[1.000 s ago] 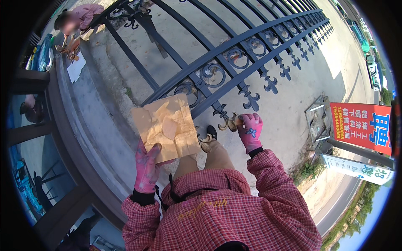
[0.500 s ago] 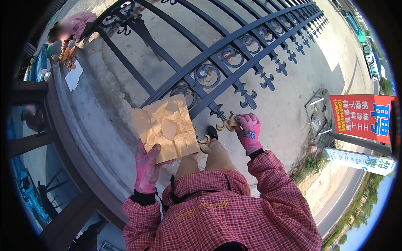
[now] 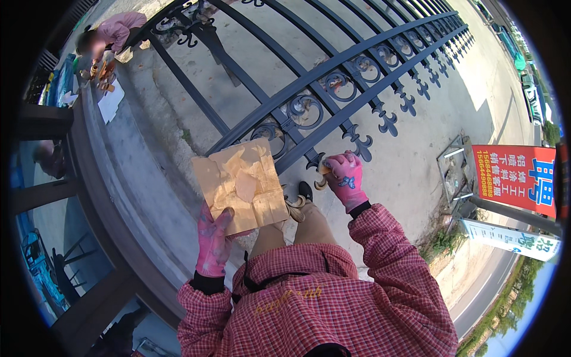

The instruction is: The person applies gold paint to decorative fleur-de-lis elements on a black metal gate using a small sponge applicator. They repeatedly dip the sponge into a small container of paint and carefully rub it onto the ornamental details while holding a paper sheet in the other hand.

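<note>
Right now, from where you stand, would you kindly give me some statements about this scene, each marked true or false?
1. The left hand holds a creased brown sheet. True.
2. The right hand is bare. False: it wears a pink glove.
3. The right hand is at a gold-tinted finial tip. True.
4. The metal railing is white. False: it is dark blue-grey.
5. A red sign shows at the right of the view. True.
6. The co-worker is at the lower right. False: that person is at the upper left.
</note>
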`<act>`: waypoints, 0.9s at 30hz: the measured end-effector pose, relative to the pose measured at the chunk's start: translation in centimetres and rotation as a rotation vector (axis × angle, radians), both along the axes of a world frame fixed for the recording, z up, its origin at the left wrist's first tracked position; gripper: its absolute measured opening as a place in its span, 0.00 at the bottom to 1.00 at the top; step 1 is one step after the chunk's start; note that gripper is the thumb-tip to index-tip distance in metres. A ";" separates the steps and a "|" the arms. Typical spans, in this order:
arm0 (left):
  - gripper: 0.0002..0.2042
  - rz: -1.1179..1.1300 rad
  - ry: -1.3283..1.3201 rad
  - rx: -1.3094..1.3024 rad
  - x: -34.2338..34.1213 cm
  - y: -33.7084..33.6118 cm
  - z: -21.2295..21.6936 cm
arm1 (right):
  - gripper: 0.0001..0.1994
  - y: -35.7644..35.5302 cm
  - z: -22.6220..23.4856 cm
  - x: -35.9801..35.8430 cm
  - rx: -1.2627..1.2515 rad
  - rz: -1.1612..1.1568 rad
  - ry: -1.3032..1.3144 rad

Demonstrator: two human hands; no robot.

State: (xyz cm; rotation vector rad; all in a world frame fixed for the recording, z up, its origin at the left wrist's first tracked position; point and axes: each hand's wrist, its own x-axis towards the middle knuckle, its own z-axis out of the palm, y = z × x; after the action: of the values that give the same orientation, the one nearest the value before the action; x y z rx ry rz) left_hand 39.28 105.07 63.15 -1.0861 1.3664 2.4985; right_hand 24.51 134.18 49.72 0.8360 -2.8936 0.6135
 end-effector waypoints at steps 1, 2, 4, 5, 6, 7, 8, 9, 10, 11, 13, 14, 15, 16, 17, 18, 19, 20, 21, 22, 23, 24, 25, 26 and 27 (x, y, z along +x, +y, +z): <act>0.27 0.000 -0.003 0.001 0.1 -0.1 0.0 | 0.14 -0.1 -0.5 0.2 0.039 0.146 -0.018; 0.27 0.007 -0.003 0.001 0.1 0.0 -0.1 | 0.14 0.0 -0.8 -0.1 0.042 0.055 -0.015; 0.27 0.017 0.005 0.000 0.0 0.0 -0.4 | 0.14 0.5 -1.1 -0.7 0.019 -0.049 -0.035; 0.27 0.019 0.008 -0.004 0.1 -0.1 -0.5 | 0.14 0.3 -0.5 -0.9 -0.008 -0.063 -0.063; 0.27 0.021 0.011 -0.008 0.1 -0.2 -0.6 | 0.14 0.2 -0.3 -1.0 -0.035 -0.077 -0.090; 0.27 0.028 0.005 -0.001 0.1 -0.2 -0.5 | 0.14 0.0 -0.5 -1.0 -0.031 -0.060 -0.062; 0.27 0.032 0.002 0.008 -0.1 -0.1 -0.3 | 0.14 0.0 -0.6 -1.1 -0.024 -0.045 -0.032; 0.27 0.036 -0.001 0.017 -0.2 -0.1 -0.2 | 0.14 0.0 -0.6 -1.1 -0.017 -0.030 -0.001; 0.27 0.036 -0.001 0.020 -0.3 -0.1 -0.2 | 0.14 0.0 -0.6 -1.1 -0.022 -0.047 -0.002; 0.27 0.039 -0.003 0.019 -0.2 -0.1 -0.2 | 0.15 -0.2 -0.3 -1.1 -0.030 -0.060 -0.004; 0.27 0.046 -0.008 0.014 -0.2 -0.2 -0.2 | 0.15 -0.7 0.0 -1.0 -0.045 -0.088 -0.009; 0.27 0.045 -0.009 0.016 -0.3 -0.1 -0.1 | 0.16 -0.6 -0.6 -1.0 -0.026 -0.017 0.010; 0.27 0.043 -0.010 0.017 -0.4 -0.1 -0.1 | 0.16 -0.2 -1.0 -1.3 -0.045 -0.064 0.024; 0.27 0.038 -0.010 0.019 -0.6 0.0 0.0 | 0.16 0.4 -1.4 -1.8 -0.064 -0.111 0.038; 0.27 0.041 -0.012 0.016 -0.6 0.0 0.0 | 0.16 0.2 -1.2 -2.2 -0.089 -0.151 0.049; 0.27 0.043 -0.015 0.012 -0.6 -0.1 0.0 | 0.15 0.3 -0.9 -2.3 -0.130 -0.182 -0.018; 0.27 0.045 -0.018 0.010 -0.5 -0.1 -0.1 | 0.15 0.0 -0.6 -2.1 -0.095 -0.136 -0.020; 0.28 0.044 -0.020 0.011 -0.4 -0.2 -0.4 | 0.15 -0.6 0.0 -1.7 -0.058 -0.092 -0.020; 0.28 0.043 -0.022 0.012 -0.4 -0.2 -0.5 | 0.14 -0.9 0.2 -1.4 -0.020 -0.047 -0.021; 0.27 0.043 -0.024 0.013 -0.4 -0.3 -0.5 | 0.14 -0.5 0.0 -1.6 -0.029 -0.119 -0.039; 0.27 0.043 -0.024 0.013 -0.4 -0.2 -0.4 | 0.14 0.0 -0.2 -2.0 -0.040 -0.191 -0.056; 0.27 0.043 -0.025 0.013 -0.5 -0.2 -0.4 | 0.13 0.4 -0.4 -2.3 -0.050 -0.263 -0.073; 0.27 0.047 -0.019 0.010 -0.5 -0.2 -0.4 | 0.13 0.3 -0.7 -1.9 -0.059 -0.224 -0.053; 0.27 0.051 -0.015 0.008 -0.4 -0.2 -0.6 | 0.13 -0.3 -0.5 -1.1 -0.067 -0.186 -0.035; 0.27 0.052 -0.006 0.009 -0.5 -0.2 -0.6 | 0.13 -0.9 0.0 -0.3 -0.073 -0.151 -0.012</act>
State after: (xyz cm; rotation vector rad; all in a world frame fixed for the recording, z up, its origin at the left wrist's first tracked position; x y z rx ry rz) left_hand 38.78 104.90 62.59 -1.1414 1.3406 2.5324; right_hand 24.22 133.27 49.67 0.6000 -2.8910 0.7051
